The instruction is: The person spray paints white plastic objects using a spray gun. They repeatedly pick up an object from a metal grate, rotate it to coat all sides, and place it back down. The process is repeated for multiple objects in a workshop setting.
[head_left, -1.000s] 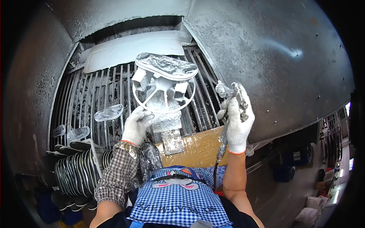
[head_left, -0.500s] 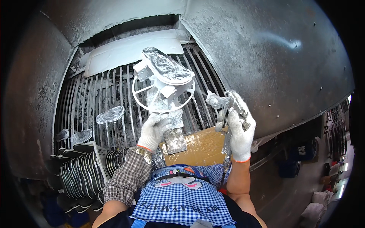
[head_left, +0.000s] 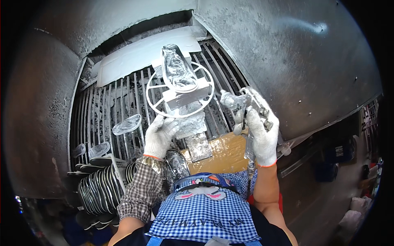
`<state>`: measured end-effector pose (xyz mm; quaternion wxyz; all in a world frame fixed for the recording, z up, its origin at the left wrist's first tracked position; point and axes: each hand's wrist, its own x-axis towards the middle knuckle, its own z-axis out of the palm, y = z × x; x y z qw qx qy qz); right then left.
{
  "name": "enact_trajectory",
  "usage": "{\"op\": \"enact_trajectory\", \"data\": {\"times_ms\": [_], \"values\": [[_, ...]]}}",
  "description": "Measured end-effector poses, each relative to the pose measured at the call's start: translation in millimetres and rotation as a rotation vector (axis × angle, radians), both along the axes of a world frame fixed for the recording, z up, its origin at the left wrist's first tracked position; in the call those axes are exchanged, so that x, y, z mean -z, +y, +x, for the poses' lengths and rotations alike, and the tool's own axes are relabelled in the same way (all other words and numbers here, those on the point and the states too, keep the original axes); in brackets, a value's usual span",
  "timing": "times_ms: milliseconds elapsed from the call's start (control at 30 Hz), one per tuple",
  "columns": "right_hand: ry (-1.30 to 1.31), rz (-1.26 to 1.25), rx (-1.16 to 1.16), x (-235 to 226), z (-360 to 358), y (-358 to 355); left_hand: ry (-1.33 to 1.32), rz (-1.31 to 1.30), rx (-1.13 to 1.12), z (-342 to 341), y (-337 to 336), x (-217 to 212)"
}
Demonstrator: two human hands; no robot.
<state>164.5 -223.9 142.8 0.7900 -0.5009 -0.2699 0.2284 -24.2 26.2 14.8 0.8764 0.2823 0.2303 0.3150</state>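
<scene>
A white spoked turntable wheel (head_left: pixel 150 97) stands over the slatted grate. On its raised blocks lies a shoe sole wrapped in shiny silver film (head_left: pixel 179 69), long side pointing away from me. My left hand (head_left: pixel 159 136), in a white knit glove, is at the wheel's near left rim with its fingertips against or just under it. The fingers look loosely apart and grip nothing I can see. In my gloved right hand (head_left: pixel 262 133) is a paint-crusted spray gun (head_left: pixel 236 101), its nozzle toward the wheel and a hose hanging below.
Several film-covered soles (head_left: pixel 127 124) lie on the grate (head_left: pixel 137 96) at left. Nearer, a white rack (head_left: pixel 119 170) stands beside many dark soles (head_left: pixel 96 188) lined up on edge. Brown cardboard (head_left: pixel 221 153) covers the near edge. Metal booth walls (head_left: pixel 283 53) rise around, with white cardboard (head_left: pixel 143 51) behind.
The wheel has turned, swinging the wrapped sole from a slant to nearly straight away from me. My left hand has shifted slightly along the rim; the spray gun stays in my right hand.
</scene>
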Motion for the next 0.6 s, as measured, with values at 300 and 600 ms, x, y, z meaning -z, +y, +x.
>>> {"op": "enact_trajectory", "data": {"times_ms": [300, 600], "values": [[-0.023, 0.015, -0.089, 4, 3, 10, 0.025, 0.064, -0.039, -17, 27, -4], [0.103, 0.105, -0.175, 19, 5, 43, 0.065, 0.066, -0.092, -18, 57, -20]]}}
